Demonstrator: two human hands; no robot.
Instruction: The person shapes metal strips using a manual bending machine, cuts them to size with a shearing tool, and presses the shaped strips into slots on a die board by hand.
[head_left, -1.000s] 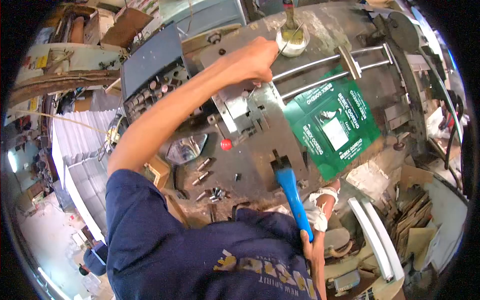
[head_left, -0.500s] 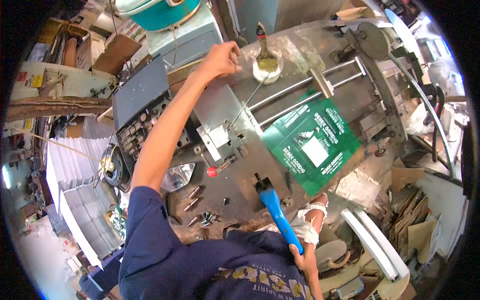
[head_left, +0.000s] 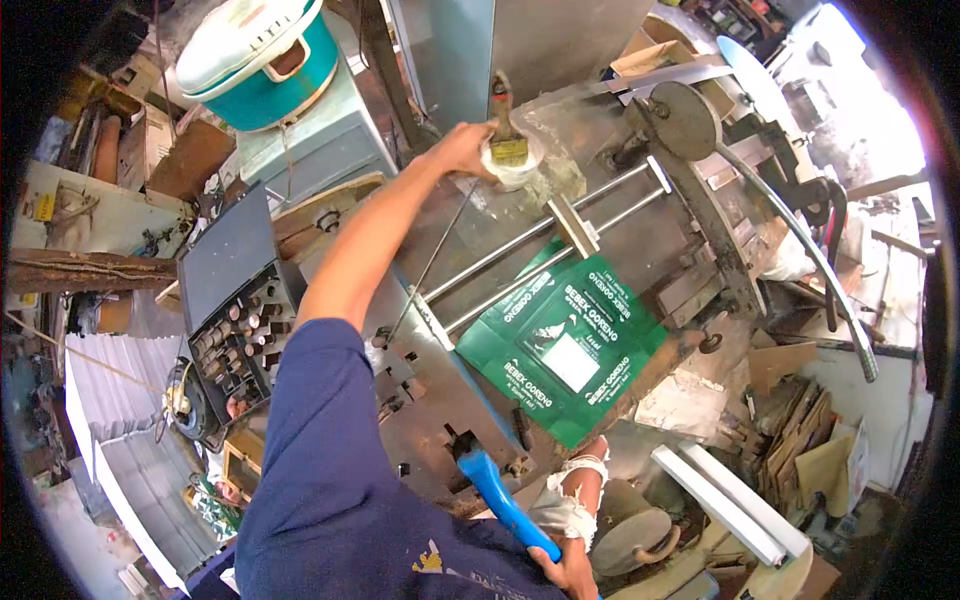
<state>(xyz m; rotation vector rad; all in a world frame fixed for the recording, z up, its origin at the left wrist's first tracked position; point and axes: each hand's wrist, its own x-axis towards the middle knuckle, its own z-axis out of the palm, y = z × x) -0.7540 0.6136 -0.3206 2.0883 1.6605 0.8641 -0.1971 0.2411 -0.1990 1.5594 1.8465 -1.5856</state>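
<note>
Beside the far part of the metal table, my left hand (head_left: 468, 150) has its fingers curled against the side of a small white pot (head_left: 513, 176). A paintbrush (head_left: 508, 142) stands in the pot, its bristles coated yellowish. My right hand (head_left: 570, 568), low in the picture, is wrapped round the end of a blue lever handle (head_left: 505, 505). Between the hands lies a flat green printed carton sheet (head_left: 530, 340) with white lettering and a white panel. It rests under a metal bar (head_left: 573, 228) mounted on two rails.
A case of small metal parts (head_left: 250, 325) stands open on the left, near stacked white sheets (head_left: 140, 400). A teal cooler box (head_left: 275, 85) sits on a grey cabinet at the back. A curved metal rod (head_left: 800, 230) arcs along the right. Cardboard pieces (head_left: 800, 430) lean at the lower right.
My left hand has moved from above the table to the white pot and closed on its side. My right hand stays on the blue handle. The view has shifted.
</note>
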